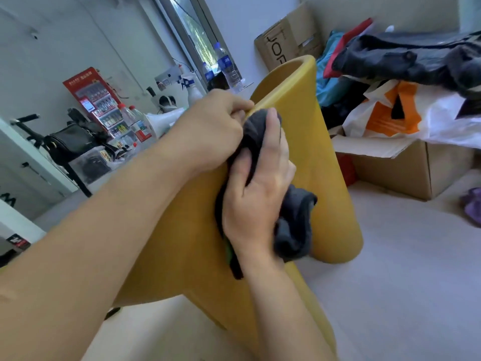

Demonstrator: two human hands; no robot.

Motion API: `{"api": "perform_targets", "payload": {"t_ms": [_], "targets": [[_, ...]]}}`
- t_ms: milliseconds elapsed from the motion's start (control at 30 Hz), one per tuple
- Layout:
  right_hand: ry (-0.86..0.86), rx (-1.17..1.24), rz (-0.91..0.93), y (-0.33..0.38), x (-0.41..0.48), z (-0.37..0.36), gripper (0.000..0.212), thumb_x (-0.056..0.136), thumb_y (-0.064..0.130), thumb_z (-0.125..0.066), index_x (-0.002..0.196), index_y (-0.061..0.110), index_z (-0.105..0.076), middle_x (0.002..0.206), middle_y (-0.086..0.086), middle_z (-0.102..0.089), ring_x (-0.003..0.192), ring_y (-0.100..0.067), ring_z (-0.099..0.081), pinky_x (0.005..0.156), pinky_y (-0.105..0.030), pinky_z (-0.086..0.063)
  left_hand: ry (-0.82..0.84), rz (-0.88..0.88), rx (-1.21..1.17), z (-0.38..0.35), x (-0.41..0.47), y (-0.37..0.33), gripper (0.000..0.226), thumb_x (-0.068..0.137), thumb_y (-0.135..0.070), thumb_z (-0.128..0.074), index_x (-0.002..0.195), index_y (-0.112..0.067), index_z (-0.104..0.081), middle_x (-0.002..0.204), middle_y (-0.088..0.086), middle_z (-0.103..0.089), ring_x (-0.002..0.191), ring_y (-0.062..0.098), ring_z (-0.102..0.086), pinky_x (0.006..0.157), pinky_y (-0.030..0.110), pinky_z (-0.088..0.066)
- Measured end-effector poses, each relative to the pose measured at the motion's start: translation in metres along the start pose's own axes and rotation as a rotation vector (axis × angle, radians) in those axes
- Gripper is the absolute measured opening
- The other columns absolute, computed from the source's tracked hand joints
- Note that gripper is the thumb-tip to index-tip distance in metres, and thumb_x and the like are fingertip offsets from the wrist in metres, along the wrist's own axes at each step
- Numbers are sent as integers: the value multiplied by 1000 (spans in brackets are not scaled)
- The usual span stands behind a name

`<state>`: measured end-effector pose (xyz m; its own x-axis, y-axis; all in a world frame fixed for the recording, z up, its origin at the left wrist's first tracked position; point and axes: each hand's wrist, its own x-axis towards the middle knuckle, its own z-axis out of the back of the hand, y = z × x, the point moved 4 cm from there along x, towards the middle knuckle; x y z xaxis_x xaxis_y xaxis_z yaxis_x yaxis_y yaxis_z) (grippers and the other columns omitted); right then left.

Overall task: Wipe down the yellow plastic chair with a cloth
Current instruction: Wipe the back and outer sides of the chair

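The yellow plastic chair [307, 131] fills the middle of the view, tilted, with one of its wide legs reaching down to the floor at the right. My left hand [210, 126] grips the chair's rim, fingers curled over its edge. My right hand [260, 194] holds a dark grey cloth [294, 225] bunched in its fingers and presses it against the chair's surface just below the left hand. Part of the cloth hangs loose below my right hand.
An open cardboard box [406, 168] heaped with bags and dark clothes stands at the right. A second cardboard box [286, 40] leans behind the chair. A desk [33, 162] at the left carries water bottles, a black bag and a spray bottle [194, 91]. Pale floor [406, 269] lies below.
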<state>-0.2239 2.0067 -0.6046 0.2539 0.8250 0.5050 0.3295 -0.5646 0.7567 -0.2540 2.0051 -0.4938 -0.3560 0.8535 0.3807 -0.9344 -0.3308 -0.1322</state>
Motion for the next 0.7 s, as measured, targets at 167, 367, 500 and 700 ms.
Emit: {"api": "perform_targets", "payload": {"t_ms": [167, 367, 500, 700], "targets": [[139, -24, -758, -141, -17, 12, 52, 102, 32, -26, 153, 25, -17, 156, -5, -30, 139, -28, -33, 110, -38, -23, 287, -29, 296, 2, -16, 5, 49, 101, -40, -34, 146, -49, -19, 151, -6, -35, 126, 14, -43, 90, 17, -27], [63, 127, -259, -16, -8, 8, 53, 98, 23, -37, 150, 20, -28, 156, -5, -29, 140, -18, -28, 113, -24, -16, 234, -108, -7, 2, -17, 4, 42, 103, -30, -33, 145, -35, -34, 140, -15, -43, 127, -3, -38, 105, 11, -26], [49, 168, 59, 24, 0, 0, 45, 99, 18, -42, 144, 13, -40, 153, -12, -35, 138, -22, -35, 114, -29, -25, 148, -64, -195, 18, -29, 10, 35, 104, -24, -31, 126, -23, -59, 128, -11, -55, 118, -1, -50, 85, -1, -36], [74, 55, -661, -108, -26, 13, 52, 104, 31, -30, 153, 22, -16, 158, -2, -26, 144, -21, -27, 116, -44, -27, 16, -83, 275, 30, -78, 37, 44, 95, -54, -26, 102, -26, -59, 85, 2, -68, 83, 22, -62, 77, 43, -50]]}}
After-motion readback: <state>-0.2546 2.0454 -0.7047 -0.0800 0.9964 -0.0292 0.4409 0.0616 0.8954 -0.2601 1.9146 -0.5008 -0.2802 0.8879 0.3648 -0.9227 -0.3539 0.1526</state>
